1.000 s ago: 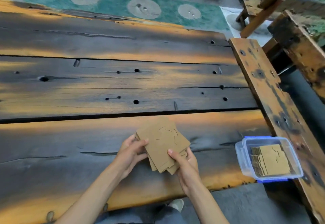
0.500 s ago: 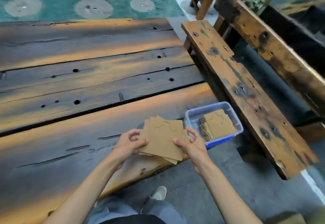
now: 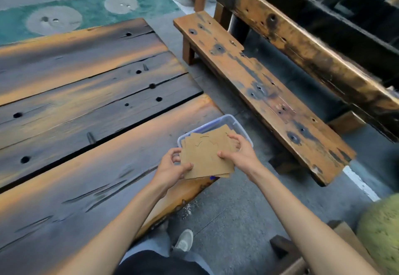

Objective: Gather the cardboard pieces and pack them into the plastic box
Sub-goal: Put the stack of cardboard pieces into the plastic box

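Note:
A stack of brown cardboard pieces (image 3: 206,156) hangs right above the clear plastic box (image 3: 226,121) with the blue rim, which sits at the table's near right corner. My left hand (image 3: 172,170) pinches the stack's near left edge. My right hand (image 3: 239,152) grips its right side, thumb on top. The stack hides most of the box's inside, so whatever lies in it cannot be seen.
The dark plank table (image 3: 86,123) ends just right of the box. A worn wooden bench (image 3: 259,86) stands across a narrow gap of concrete floor. A round green object (image 3: 382,231) sits at the lower right. My shoe (image 3: 185,240) rests on the floor below.
Both hands carried the cardboard stack to the right, from over the table to above the plastic box. The view swung right as well.

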